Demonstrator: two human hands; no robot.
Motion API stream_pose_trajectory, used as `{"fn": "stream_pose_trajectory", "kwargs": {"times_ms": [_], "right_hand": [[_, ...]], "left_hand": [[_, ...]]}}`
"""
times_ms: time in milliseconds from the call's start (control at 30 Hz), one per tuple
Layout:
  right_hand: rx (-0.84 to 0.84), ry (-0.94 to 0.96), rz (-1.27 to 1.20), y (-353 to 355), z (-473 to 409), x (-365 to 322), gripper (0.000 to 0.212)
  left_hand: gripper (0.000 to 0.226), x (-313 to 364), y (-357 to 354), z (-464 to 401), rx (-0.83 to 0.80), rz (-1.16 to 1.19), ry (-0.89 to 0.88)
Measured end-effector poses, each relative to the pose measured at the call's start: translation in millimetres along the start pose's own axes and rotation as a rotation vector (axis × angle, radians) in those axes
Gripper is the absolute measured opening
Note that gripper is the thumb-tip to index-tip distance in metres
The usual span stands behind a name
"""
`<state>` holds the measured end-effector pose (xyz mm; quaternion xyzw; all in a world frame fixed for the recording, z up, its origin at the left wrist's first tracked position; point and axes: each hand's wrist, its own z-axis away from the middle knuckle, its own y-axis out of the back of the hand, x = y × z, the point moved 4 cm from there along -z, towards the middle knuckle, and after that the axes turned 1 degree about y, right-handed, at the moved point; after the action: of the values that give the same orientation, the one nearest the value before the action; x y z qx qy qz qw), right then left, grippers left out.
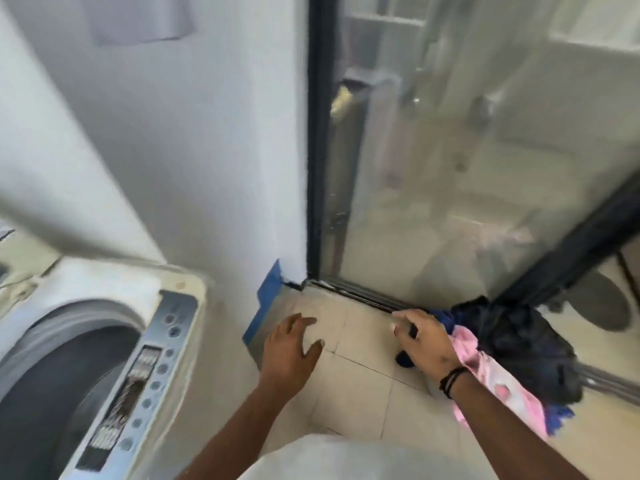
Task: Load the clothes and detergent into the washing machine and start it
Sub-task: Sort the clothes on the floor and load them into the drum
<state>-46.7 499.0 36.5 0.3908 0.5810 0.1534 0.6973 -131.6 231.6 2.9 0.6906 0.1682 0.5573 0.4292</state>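
Fingers (403,318) of the right hand (427,341) curl over the near edge of the clothes pile (512,344) and seem to pinch a bit of dark cloth, though blur keeps me from being sure how firm the hold is. Beside it, the left hand (289,348) hangs over the tiled floor (349,386) with its fingers spread and relaxed, holding nothing. That heap lies on the floor against the glass sliding door (450,150), to the right of the washing machine (104,358), whose lid is up and whose drum (59,382) looks dark, its contents hidden from where I stand. It's a loose mix: dark, bulky fabric on top, something blue underneath, and a pink patterned piece (485,375) trailing toward the person. I'd judge it all soft, limp and light, likely to sag and shed pieces if lifted by one corner. Scooping from below with both hands, gathering the pink piece in with the dark bundle, looks the safer hold. No detergent is in sight, and loading seems barely begun.
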Motion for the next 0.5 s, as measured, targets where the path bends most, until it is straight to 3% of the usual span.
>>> {"fn": "stream_pose_trajectory", "kwargs": {"times_ms": [267,500], "right_hand": [[0.317,-0.35,-0.174,113,92,151,0.02],[0.424,-0.587,-0.227,162,153,249,0.022]], "left_hand": [[0.056,164,-128,-12,-0.393,-0.03,-0.257],[0.047,240,-221,5,-0.6,0.057,-0.213]]}}
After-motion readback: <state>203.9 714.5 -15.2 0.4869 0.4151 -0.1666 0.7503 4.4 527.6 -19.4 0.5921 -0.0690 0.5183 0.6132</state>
